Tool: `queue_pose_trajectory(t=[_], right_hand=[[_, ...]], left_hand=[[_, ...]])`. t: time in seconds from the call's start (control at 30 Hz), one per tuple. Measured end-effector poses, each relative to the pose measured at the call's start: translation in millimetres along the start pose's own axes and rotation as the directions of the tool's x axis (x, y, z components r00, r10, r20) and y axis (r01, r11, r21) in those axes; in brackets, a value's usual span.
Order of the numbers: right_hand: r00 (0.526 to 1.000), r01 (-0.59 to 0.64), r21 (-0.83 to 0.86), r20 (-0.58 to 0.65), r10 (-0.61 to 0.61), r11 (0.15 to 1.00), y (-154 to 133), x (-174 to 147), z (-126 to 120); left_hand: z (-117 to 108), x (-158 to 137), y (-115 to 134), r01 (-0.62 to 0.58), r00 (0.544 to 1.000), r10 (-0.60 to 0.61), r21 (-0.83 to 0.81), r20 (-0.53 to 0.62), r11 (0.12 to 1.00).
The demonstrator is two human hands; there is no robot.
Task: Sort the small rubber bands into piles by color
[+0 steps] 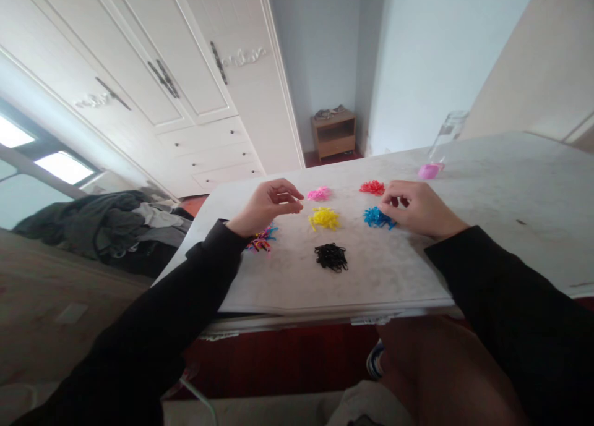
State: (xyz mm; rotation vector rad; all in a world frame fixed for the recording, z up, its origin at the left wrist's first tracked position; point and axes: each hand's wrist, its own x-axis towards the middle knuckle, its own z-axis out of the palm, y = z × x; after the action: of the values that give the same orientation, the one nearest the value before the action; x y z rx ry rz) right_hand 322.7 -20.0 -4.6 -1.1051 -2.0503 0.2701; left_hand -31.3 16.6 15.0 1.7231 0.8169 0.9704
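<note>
Small loop-like bands, apparently rubber bands, lie in piles sorted by colour on the white table. My left hand hovers left of the pink pile and the yellow pile. Its thumb and fingertips come together in a pinch; anything between them is too small to make out. Under that wrist, a mixed-colour pile is partly hidden. At the blue pile, my right hand has its thumb and index finger pinched at the upper right edge. The red pile sits just beyond, and the black pile lies nearest me.
A clear bottle with a pink base stands at the table's back right. Dark clothes are heaped left of the table. White wardrobes and a small wooden cabinet are farther back.
</note>
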Motion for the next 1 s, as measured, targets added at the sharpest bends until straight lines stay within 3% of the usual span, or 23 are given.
queue_pose_trajectory(t=[0.2,0.4,0.53,0.67,1.0], right_hand=[[0.998,0.046,0.066,-0.051,-0.042,0.997,-37,10,18],[0.991,-0.015,0.337,0.132,-0.032,0.941,-73,47,52],[0.958,-0.098,0.508,0.28,-0.057,0.855,-70,73,68],[0.95,-0.162,0.621,0.307,-0.048,0.767,-63,79,74],[0.966,-0.141,0.522,0.258,0.001,0.841,-61,61,69]], left_hand=[[22,-3,0,0.0,1.0,0.0,-0.051,0.0,0.999],[27,-4,-7,-0.017,0.999,0.013,-0.113,-0.033,0.993],[25,-5,-9,-0.024,0.994,0.012,-0.112,-0.107,0.993],[24,-5,-10,-0.011,0.992,-0.005,-0.124,-0.126,0.992],[26,-8,-11,0.039,0.992,-0.053,-0.124,-0.111,0.991]])
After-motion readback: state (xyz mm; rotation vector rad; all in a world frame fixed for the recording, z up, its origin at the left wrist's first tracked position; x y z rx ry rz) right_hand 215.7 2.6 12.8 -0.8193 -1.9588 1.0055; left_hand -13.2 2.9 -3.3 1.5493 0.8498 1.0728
